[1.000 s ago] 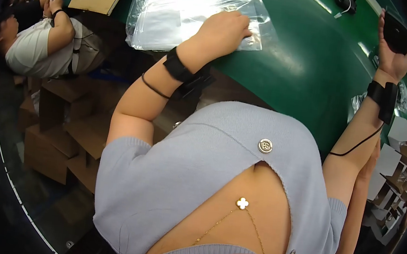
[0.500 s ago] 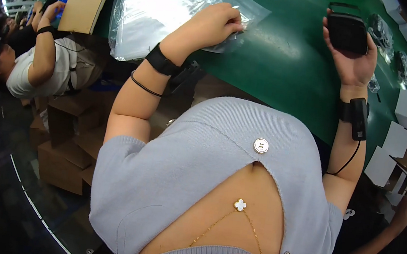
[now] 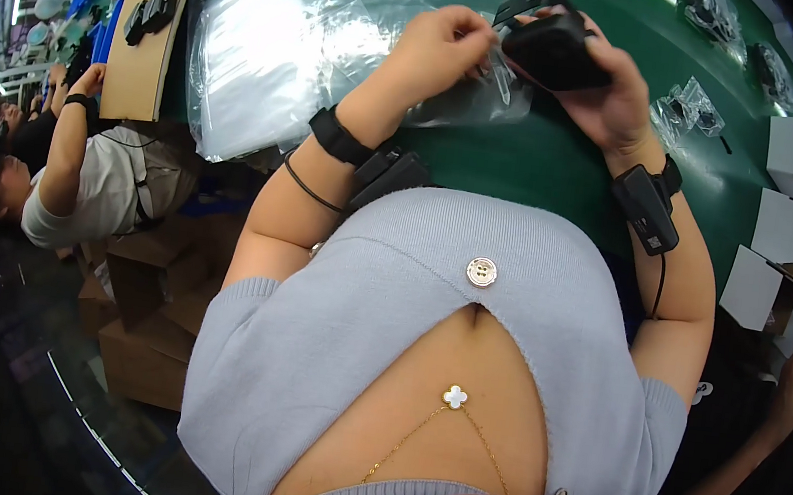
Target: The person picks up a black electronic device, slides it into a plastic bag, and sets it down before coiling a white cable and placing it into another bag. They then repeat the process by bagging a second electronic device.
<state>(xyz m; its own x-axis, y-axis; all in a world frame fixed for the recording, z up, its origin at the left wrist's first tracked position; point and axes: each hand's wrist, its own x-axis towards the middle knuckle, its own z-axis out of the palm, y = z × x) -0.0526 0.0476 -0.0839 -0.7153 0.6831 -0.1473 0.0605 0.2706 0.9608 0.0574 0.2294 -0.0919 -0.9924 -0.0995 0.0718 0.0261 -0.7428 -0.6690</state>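
Our right hand (image 3: 619, 97) has come in from the far right of the table (image 3: 563, 159) to about one o'clock, bringing the small black device (image 3: 551, 52) right up against our left hand (image 3: 444, 43); half a second ago that device was held well apart, out at two o'clock, and the left hand lay flat on the stack of clear plastic bags (image 3: 262, 56); now the two hands meet at twelve o'clock. We judge from this that the bagging step has begun: the device looks to be at the mouth of a single clear bag (image 3: 477, 95), though whether it is already partly inside we cannot tell.

The right grip is wrapped around the device, fingers curled beneath and thumb on the near edge; the left grip is pressed together, pinching the edge of the clear bag just beside the device.

Counting what we can see: one black device in hand; one loose bag under the hands; one stack of bags at eleven o'clock; one brown cardboard sheet (image 3: 151, 44) at ten o'clock carrying at least two dark parts; about three small bagged items (image 3: 691, 105) at two o'clock; several white cards (image 3: 776, 222) at three o'clock; one black wrist unit (image 3: 647, 208) on the right wrist; one seated co-worker (image 3: 71, 181) at nine o'clock.
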